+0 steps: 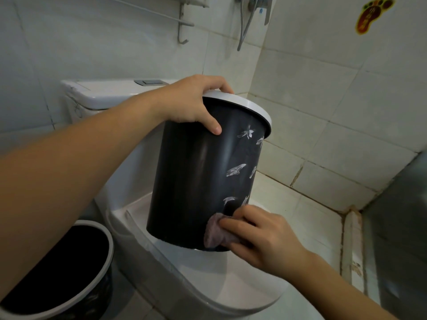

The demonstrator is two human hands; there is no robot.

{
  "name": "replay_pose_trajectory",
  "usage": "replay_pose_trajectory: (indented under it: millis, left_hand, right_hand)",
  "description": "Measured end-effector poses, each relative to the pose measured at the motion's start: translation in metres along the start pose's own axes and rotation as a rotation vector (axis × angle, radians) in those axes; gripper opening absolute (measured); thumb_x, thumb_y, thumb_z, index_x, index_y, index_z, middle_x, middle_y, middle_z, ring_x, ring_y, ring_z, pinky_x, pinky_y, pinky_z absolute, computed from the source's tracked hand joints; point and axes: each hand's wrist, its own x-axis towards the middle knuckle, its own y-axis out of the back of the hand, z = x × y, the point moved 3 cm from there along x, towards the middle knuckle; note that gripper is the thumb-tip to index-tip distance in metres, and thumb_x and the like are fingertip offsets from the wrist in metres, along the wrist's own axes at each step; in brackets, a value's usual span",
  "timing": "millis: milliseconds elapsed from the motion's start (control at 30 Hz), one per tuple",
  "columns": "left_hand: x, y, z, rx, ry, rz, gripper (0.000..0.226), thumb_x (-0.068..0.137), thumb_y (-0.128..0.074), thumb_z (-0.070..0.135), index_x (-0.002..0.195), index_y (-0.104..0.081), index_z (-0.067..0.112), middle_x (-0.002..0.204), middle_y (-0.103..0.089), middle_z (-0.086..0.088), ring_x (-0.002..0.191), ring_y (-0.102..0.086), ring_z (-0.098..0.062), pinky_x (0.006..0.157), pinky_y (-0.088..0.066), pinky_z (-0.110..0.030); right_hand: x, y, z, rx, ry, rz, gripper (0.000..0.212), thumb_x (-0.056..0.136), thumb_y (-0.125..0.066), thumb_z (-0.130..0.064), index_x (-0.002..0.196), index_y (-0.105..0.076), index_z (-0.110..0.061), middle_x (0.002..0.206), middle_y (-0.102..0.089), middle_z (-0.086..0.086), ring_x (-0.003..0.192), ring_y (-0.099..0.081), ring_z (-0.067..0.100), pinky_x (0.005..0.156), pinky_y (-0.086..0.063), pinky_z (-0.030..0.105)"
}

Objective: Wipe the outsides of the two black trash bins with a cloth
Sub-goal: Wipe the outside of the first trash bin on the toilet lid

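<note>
Standing tilted on the closed toilet lid (231, 285), one black bin (203, 176) was gripped at its rim by the left hand (191, 100) while the right hand (261, 236) pinched the cloth (213, 234) against its lower wall; a second bin (57, 271), near left, apparently awaited wiping.

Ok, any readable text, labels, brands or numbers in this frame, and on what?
No text reads clearly.
Foot-shaped sticker on the wall tile: dark marks in its middle, too blurred to read.
Held black bin: only white leaf-like prints, no lettering.
Flush button on the toilet tank: no visible marking.
</note>
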Motion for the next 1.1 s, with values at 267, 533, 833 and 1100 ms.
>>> replay_pose_trajectory:
  millis: [267,533,833,1100]
  left_hand:
    - [-0.001,0.001,-0.005,-0.020,-0.002,0.019,0.061,0.062,-0.092,0.020,0.109,-0.058,0.041,0.102,-0.063,0.013,0.093,-0.061,-0.007,0.073,-0.047,-0.024]
    - [-0.006,0.007,-0.015,-0.061,0.003,0.038,0.061,0.061,-0.092,0.018,0.109,-0.060,0.039,0.105,-0.065,0.007,0.098,-0.064,-0.015,0.083,-0.054,-0.032]
    - [-0.007,0.007,-0.013,-0.063,-0.010,0.018,0.062,0.062,-0.092,0.020,0.112,-0.060,0.038,0.107,-0.065,0.010,0.099,-0.064,-0.014,0.083,-0.055,-0.035]
    - [-0.009,0.009,-0.019,-0.069,-0.016,0.038,0.064,0.061,-0.093,0.020,0.113,-0.060,0.036,0.109,-0.066,0.008,0.102,-0.064,-0.015,0.086,-0.055,-0.035]
  right_hand:
    - [0.051,0.026,0.041,-0.055,-0.318,0.199,0.033,0.090,-0.061,-0.040,0.114,-0.070,-0.018,0.097,-0.060,0.001,0.075,-0.059,0.021,0.057,-0.053,0.037]
    - [0.023,0.010,0.018,-0.009,-0.042,0.012,0.026,0.092,-0.065,-0.032,0.114,-0.070,-0.018,0.099,-0.061,0.002,0.078,-0.059,0.021,0.055,-0.053,0.036]
    - [0.086,0.032,0.062,-0.070,-0.394,0.264,0.035,0.088,-0.065,-0.038,0.118,-0.071,-0.021,0.098,-0.061,0.001,0.076,-0.059,0.021,0.062,-0.049,0.031]
    - [0.073,0.025,0.045,-0.061,-0.196,0.141,0.035,0.092,-0.059,-0.039,0.120,-0.070,-0.021,0.098,-0.061,0.001,0.075,-0.059,0.021,0.056,-0.053,0.037]
